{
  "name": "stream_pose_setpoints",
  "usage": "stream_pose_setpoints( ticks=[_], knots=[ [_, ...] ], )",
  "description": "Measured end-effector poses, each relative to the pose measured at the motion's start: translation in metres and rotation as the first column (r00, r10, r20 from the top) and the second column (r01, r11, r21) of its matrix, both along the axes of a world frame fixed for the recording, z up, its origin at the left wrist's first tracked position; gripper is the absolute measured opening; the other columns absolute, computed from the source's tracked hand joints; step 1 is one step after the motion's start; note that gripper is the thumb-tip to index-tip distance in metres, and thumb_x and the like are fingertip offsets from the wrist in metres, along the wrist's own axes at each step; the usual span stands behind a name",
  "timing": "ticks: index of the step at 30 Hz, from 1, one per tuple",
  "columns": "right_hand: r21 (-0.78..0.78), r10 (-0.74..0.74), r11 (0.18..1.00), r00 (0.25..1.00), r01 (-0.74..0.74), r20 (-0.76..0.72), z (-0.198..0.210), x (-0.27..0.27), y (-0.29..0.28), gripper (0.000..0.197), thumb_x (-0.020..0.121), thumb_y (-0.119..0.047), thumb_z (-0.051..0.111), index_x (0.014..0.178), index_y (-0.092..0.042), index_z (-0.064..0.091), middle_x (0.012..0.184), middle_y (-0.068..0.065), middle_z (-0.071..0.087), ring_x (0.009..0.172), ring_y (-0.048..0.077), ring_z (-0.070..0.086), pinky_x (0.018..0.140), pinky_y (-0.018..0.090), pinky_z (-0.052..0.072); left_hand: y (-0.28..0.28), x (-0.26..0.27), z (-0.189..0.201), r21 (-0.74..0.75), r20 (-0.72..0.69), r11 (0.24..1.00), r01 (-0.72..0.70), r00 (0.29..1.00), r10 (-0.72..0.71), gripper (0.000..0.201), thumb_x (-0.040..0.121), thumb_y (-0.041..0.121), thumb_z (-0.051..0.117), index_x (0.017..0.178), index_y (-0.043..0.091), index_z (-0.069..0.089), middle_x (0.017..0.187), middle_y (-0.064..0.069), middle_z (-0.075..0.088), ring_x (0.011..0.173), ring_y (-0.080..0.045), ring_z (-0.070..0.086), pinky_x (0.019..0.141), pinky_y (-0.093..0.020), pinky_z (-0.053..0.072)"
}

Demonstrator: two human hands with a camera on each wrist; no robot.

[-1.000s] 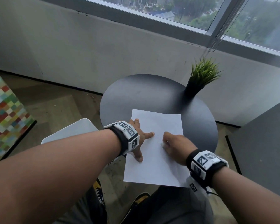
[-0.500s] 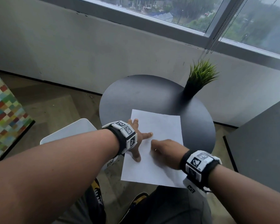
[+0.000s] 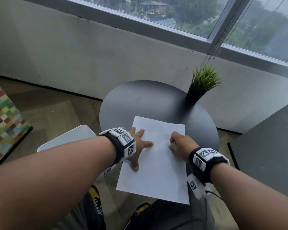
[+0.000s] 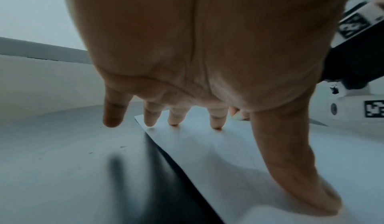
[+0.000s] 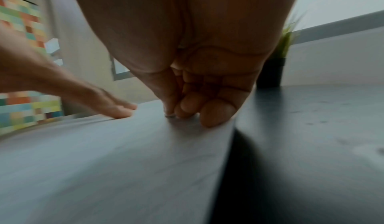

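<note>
A white sheet of paper (image 3: 156, 171) lies on a round black table (image 3: 140, 100), its near end hanging over the table's edge above my lap. My left hand (image 3: 138, 146) rests spread and flat on the sheet's left edge, fingertips (image 4: 216, 125) and thumb pressing down. My right hand (image 3: 179, 143) sits on the right part of the paper (image 5: 104, 161) with its fingers curled under. In the left wrist view a small white object (image 4: 239, 117) shows pinched under those fingers; it is too small to identify.
A small green plant in a black pot (image 3: 201, 83) stands at the table's far right. A white seat (image 3: 70, 138) is at the left, a colourful checked surface (image 3: 3, 123) further left, a grey block (image 3: 269, 146) at the right. Wall and window lie beyond.
My right hand slid left across the paper, then back to the right and a little farther up the sheet. The left hand stayed pressed on the left edge.
</note>
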State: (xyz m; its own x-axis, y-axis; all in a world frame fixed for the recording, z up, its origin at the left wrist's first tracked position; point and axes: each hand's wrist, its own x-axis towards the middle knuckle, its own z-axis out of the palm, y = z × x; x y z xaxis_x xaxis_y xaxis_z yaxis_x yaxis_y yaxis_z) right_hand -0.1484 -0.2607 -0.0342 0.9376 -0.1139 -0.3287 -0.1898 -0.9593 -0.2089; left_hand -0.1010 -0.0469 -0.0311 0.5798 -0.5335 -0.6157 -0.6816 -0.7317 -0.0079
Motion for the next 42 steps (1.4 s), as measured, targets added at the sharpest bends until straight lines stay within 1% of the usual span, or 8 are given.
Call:
stream_pose_setpoints(
  ticks=[6, 10, 13, 16, 22, 27, 36, 42],
  knots=[
    [-0.055, 0.226, 0.973, 0.974, -0.225, -0.004, -0.006, -0.024, 0.015, 0.017, 0.094, -0.038, 0.046, 0.092, -0.021, 0.042, 0.091, 0.005, 0.061, 0.084, 0.029, 0.054, 0.071, 0.036, 0.046, -0.006, -0.001, -0.007, -0.175, 0.067, 0.985, 0.004, 0.998, 0.008, 0.086, 0.078, 0.074, 0.066, 0.142, 0.023, 0.041, 0.165, -0.012, 0.018, 0.147, -0.036, 0.022, 0.114, -0.054, 0.033],
    [0.038, 0.218, 0.975, 0.976, -0.218, -0.013, -0.006, -0.021, 0.009, 0.017, 0.091, -0.043, 0.05, 0.091, -0.027, 0.046, 0.088, -0.002, 0.064, 0.082, 0.023, 0.058, 0.076, 0.038, 0.052, -0.015, 0.0, -0.006, -0.265, 0.095, 0.964, 0.001, 0.995, 0.025, 0.08, 0.077, 0.071, 0.07, 0.132, 0.018, 0.045, 0.144, -0.007, 0.041, 0.13, -0.03, 0.04, 0.1, -0.047, 0.047],
    [0.051, 0.072, 0.996, 0.997, -0.074, 0.029, -0.003, -0.002, -0.005, 0.011, 0.089, -0.037, 0.054, 0.092, -0.027, 0.05, 0.095, 0.003, 0.065, 0.085, 0.025, 0.059, 0.078, 0.036, 0.052, -0.021, 0.001, -0.006, -0.209, 0.117, 0.978, 0.003, 0.993, 0.022, 0.101, 0.067, 0.074, 0.076, 0.147, 0.031, 0.033, 0.142, -0.004, 0.034, 0.127, -0.032, 0.036, 0.093, -0.046, 0.05],
    [0.012, -0.029, 1.0, 0.995, 0.028, 0.092, -0.001, 0.012, -0.01, 0.01, 0.089, -0.031, 0.053, 0.091, -0.022, 0.05, 0.097, 0.006, 0.064, 0.085, 0.028, 0.059, 0.076, 0.035, 0.051, -0.027, 0.003, -0.005, -0.125, 0.106, 0.992, 0.004, 0.994, 0.009, 0.122, 0.062, 0.078, 0.076, 0.159, 0.041, 0.013, 0.151, -0.006, 0.022, 0.135, -0.036, 0.026, 0.1, -0.052, 0.047],
    [-0.014, 0.287, 0.958, 0.954, -0.287, 0.086, -0.005, -0.001, 0.019, 0.014, 0.089, -0.022, 0.051, 0.103, -0.021, 0.054, 0.101, 0.007, 0.064, 0.094, 0.031, 0.059, 0.078, 0.036, 0.05, -0.033, 0.008, 0.0, -0.069, 0.099, 0.997, 0.027, 0.995, -0.02, 0.124, 0.061, 0.078, 0.077, 0.158, 0.047, 0.006, 0.168, -0.002, 0.007, 0.145, -0.039, 0.015, 0.105, -0.057, 0.04],
    [0.119, -0.067, 0.991, 0.996, 0.059, 0.067, -0.001, 0.023, -0.016, 0.01, 0.088, -0.027, 0.061, 0.095, -0.019, 0.061, 0.101, 0.001, 0.066, 0.095, 0.023, 0.059, 0.076, 0.027, 0.044, -0.035, 0.006, 0.004, -0.037, 0.121, 0.999, 0.039, 0.992, -0.034, 0.125, 0.064, 0.079, 0.075, 0.158, 0.049, -0.002, 0.167, -0.004, 0.006, 0.147, -0.038, 0.015, 0.103, -0.057, 0.041],
    [0.128, -0.137, 0.984, 0.983, 0.121, 0.121, -0.009, 0.017, -0.008, 0.01, 0.086, -0.034, 0.058, 0.089, -0.025, 0.054, 0.094, 0.001, 0.063, 0.085, 0.022, 0.059, 0.073, 0.03, 0.048, -0.045, 0.009, 0.005, -0.009, 0.098, 0.999, 0.038, 0.994, -0.037, 0.131, 0.059, 0.078, 0.079, 0.157, 0.052, -0.003, 0.158, -0.009, 0.016, 0.14, -0.042, 0.02, 0.1, -0.06, 0.042],
    [0.115, 0.254, 0.959, 0.966, -0.257, 0.044, -0.004, -0.009, 0.027, 0.02, 0.085, -0.024, 0.053, 0.104, -0.027, 0.059, 0.095, -0.003, 0.065, 0.088, 0.021, 0.06, 0.074, 0.031, 0.049, -0.041, 0.011, 0.003, -0.052, 0.096, 0.998, 0.03, 0.995, -0.025, 0.126, 0.054, 0.079, 0.08, 0.154, 0.056, 0.007, 0.152, -0.009, 0.023, 0.138, -0.04, 0.022, 0.096, -0.06, 0.044]
  ],
)
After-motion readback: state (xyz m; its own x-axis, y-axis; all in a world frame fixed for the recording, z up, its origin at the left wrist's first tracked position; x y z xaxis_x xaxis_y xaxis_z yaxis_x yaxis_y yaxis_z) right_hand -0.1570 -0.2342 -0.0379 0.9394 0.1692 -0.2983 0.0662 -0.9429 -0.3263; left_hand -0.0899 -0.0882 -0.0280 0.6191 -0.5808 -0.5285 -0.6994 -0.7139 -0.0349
